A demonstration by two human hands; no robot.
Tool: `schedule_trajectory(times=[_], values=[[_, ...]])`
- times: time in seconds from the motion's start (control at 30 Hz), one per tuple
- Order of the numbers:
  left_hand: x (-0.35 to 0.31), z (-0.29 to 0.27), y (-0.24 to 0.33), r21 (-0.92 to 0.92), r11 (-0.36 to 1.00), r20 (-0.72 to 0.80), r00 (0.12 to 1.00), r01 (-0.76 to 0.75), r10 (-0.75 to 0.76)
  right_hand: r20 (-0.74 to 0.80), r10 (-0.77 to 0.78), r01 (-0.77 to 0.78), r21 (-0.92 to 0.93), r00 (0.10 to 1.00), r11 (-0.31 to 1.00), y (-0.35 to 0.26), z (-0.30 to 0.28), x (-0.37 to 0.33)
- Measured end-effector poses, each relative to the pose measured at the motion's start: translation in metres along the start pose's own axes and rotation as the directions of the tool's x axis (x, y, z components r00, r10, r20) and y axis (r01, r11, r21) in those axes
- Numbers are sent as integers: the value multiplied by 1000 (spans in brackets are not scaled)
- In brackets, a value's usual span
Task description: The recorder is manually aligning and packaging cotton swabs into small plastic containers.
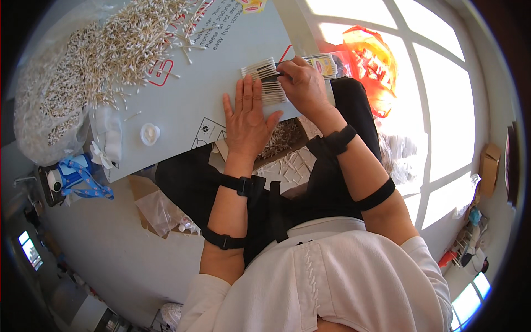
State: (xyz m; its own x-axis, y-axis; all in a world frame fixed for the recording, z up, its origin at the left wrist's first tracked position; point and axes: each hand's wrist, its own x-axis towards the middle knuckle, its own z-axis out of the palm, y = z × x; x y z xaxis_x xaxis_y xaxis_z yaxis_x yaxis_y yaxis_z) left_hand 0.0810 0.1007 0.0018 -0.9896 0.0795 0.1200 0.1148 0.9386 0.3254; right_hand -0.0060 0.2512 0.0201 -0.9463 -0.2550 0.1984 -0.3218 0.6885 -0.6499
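My left hand [246, 119] lies flat on the grey-white tabletop [182, 105], fingers stretched out and slightly apart. Its fingertips touch or nearly touch the left ends of a small row of cotton swabs [273, 92] laid side by side. Just beyond is a second row of swabs [260, 69], also aligned. My right hand [305, 87] is curled at the right ends of these rows, its fingers pressed together; a bit of something dark shows by them, but what they hold is hidden. Right beside that hand lies a clear pack of swabs with a yellow label [322, 65].
A large heap of loose cotton swabs [127, 44] spills from a clear plastic bag [38, 127] at the far left. A small white tub [149, 134] stands nearer. Below the table edge is a cardboard box [296, 138] with swabs; an orange bag [373, 63] sits right.
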Motion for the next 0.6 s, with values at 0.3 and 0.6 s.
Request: schedule_trajectory(times=[0.3, 0.6], values=[[1, 0, 0, 7, 1000, 6, 1000, 0, 0, 29, -60, 60, 4, 998, 998, 3, -4, -1], [0, 1, 0, -6, 1000, 11, 1000, 2, -2, 39, -78, 79, -23, 996, 997, 4, 7, 9]])
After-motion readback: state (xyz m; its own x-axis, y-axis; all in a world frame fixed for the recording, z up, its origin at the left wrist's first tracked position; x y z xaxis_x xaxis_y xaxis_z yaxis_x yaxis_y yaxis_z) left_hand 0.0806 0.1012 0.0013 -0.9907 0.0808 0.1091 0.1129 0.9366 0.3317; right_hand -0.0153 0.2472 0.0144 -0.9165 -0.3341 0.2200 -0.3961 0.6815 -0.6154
